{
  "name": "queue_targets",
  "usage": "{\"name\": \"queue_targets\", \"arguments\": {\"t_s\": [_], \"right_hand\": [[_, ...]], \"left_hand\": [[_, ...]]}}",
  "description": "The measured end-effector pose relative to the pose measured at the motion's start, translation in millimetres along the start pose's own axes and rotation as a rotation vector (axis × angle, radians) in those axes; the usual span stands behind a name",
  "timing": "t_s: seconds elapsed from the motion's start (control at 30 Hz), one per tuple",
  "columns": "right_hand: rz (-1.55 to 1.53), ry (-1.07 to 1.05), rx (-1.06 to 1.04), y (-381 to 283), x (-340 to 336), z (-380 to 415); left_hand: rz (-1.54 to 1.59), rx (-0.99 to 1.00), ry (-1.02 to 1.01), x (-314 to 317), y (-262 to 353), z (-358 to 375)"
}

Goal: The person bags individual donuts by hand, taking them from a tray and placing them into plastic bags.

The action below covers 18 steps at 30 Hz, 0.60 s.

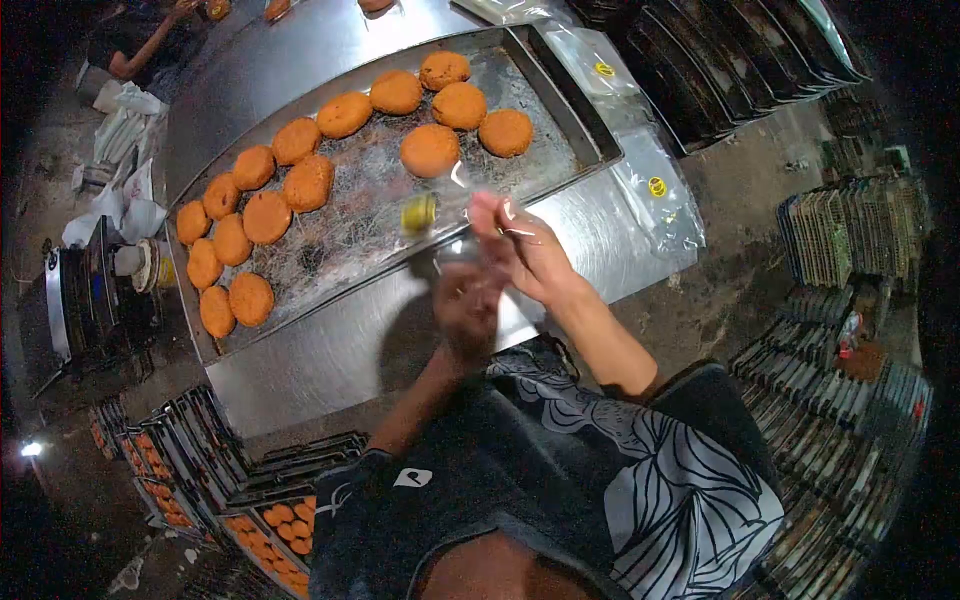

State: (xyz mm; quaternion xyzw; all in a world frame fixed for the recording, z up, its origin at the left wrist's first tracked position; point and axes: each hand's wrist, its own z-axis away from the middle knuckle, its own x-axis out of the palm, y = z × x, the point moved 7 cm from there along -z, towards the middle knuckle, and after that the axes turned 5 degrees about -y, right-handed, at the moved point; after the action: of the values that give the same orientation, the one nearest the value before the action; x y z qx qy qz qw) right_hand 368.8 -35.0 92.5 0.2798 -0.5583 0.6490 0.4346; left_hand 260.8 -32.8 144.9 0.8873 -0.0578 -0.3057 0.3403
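- Head view: both hands meet over the near edge of the steel counter [330, 370], working a clear plastic bag [462, 215] with a yellow mark on it.
- Right hand [525, 250] has its grip pinched shut on the bag's film, fingers curled near the top edge; the bag hangs in the air just above the tray's near rim.
- Left hand [465, 310] sits just below, blurred and in shadow; it touches the bag's lower part, but I cannot tell whether its grip is closed or loose.
- Risk, as I judge it: the film is thin and slick, so a one-sided pinch could let the mouth fall shut or the bag slip onto the greasy tray.
- Metal tray [560, 100] lies across the counter, carrying round orange-brown patties [430, 150] in loose rows, some touching.
- More clear bags [650, 190] lie flat to the right of the tray, near enough to be dragged by a sleeve.
- Stacked dark trays [720, 60] crowd the far right; filled packs [275, 525] sit low on the left by the person's body.
- Another person's arm [150, 45] shows at the far left corner, well apart.
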Motion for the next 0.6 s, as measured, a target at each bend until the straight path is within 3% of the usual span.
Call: {"name": "queue_targets", "arguments": {"t_s": [0.03,0.07,0.1,0.13,0.17,0.2,0.23,0.27,0.3,0.33,0.37,0.43,0.47,0.53,0.6], "right_hand": [[0.002,-0.004,0.006,2,13,-2],[-0.203,0.031,-0.046,4,33,-2],[-0.408,0.069,-0.096,7,43,-5],[-0.843,0.14,0.132,50,11,-19],[-0.223,0.061,0.334,80,-15,-23],[0.332,-0.11,0.207,68,-36,-37],[0.878,-0.288,0.066,48,-48,-53],[1.173,-0.18,-0.256,-11,-23,-73],[1.564,0.162,-0.296,-63,-38,-92],[1.887,0.284,-0.482,-104,-44,-117],[2.6,0.66,-0.923,-119,-46,-118],[1.666,0.433,-0.245,-123,-137,-154],[1.746,0.42,-0.229,-124,-124,-146],[1.495,0.365,-0.17,-99,-108,-115],[1.082,0.317,-0.312,-71,-44,-66]], "left_hand": [[-0.15,-0.061,0.177,-8,-9,-8],[0.463,-0.335,0.412,5,-60,8],[0.46,-0.337,0.419,1,-71,9],[1.282,-0.686,0.374,20,-105,20],[2.11,-1.007,0.27,44,-105,32],[2.073,-0.735,0.203,32,-120,26],[2.065,-0.744,0.227,28,-128,20],[1.745,-0.809,0.478,11,-146,21],[1.407,-0.85,0.694,-12,-154,25],[1.399,-0.855,0.709,-21,-148,21],[1.492,-0.833,0.748,-29,-141,14],[1.575,-0.797,0.788,-42,-138,12],[1.649,-0.761,0.798,-46,-139,11],[1.744,-0.657,0.813,-55,-143,12],[1.743,-0.626,0.85,-54,-150,17]]}}
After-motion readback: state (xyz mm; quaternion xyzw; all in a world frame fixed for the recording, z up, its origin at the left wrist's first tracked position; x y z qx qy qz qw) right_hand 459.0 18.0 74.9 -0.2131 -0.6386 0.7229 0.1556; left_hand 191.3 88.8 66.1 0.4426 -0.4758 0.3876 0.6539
